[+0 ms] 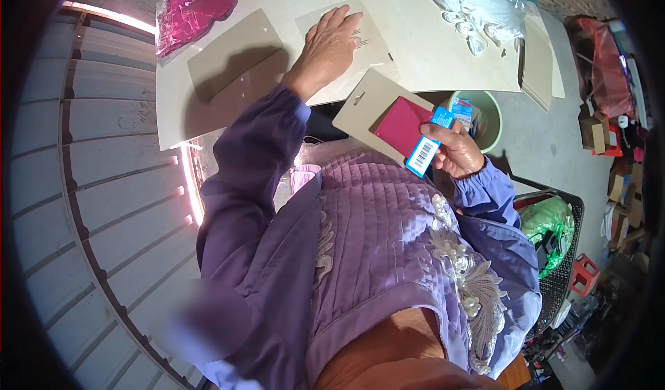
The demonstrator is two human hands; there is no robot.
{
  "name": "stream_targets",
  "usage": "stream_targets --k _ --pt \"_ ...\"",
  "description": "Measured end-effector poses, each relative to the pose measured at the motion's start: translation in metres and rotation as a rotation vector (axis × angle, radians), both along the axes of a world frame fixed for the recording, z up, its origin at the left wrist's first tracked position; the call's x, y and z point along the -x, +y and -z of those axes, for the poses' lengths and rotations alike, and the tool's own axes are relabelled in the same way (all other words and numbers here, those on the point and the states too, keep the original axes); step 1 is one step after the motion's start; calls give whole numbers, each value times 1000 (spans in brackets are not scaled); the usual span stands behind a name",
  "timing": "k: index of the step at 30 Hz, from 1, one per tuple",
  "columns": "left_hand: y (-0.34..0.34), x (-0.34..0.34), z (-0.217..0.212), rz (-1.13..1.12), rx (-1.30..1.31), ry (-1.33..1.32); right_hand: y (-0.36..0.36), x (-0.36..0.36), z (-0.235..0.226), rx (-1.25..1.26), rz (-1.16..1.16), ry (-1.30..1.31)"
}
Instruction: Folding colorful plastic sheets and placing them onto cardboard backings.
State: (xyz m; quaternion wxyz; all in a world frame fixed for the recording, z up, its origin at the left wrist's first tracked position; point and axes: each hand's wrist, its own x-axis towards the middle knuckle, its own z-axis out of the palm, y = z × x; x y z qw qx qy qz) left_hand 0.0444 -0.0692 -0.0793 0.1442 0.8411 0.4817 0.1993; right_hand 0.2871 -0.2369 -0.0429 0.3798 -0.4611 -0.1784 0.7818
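Observation:
My left hand (325, 50) lies on a flat clear plastic bag (377, 50) on the pale table, its fingers stretched out. My right hand (460, 151) is near the table's front edge, thumb on top, gripping a beige cardboard card (364, 106) with a hang hole. A flat pink piece (400, 125) lies against that card. A blue-and-white barcode label (422, 156) sits under the right thumb, along the pink piece's edge. The right fingertips beneath are partly hidden. Left of my left hand, another beige card (239, 47) rests on the table, partly in shadow.
Pink gloves (197, 16) in clear plastic lie at the table's far left, a white bundle (478, 16) at the far right. Cardboard (537, 64) juts over the right edge. A pale bin (493, 123) stands beyond my right hand, near a dark crate (557, 286) with a green bag (544, 224).

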Motion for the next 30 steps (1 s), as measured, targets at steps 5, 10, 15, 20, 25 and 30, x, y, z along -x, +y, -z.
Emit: stream_targets --k 5,10,15,20,25,30 --pt "3 12 4 30 -13 -38 9 16 10 -78 118 -63" --pt "-7 21 -2 100 -9 -96 2 29 15 -117 146 -142" --pt "-17 32 0 212 18 -111 -2 34 26 -228 176 -147" --pt "-24 33 2 231 19 -112 2 43 32 -240 185 -165" --pt "-26 30 5 260 -28 -78 11 49 42 -258 185 -127" --pt "-35 24 -5 194 -113 1 13 50 53 -282 165 -120"
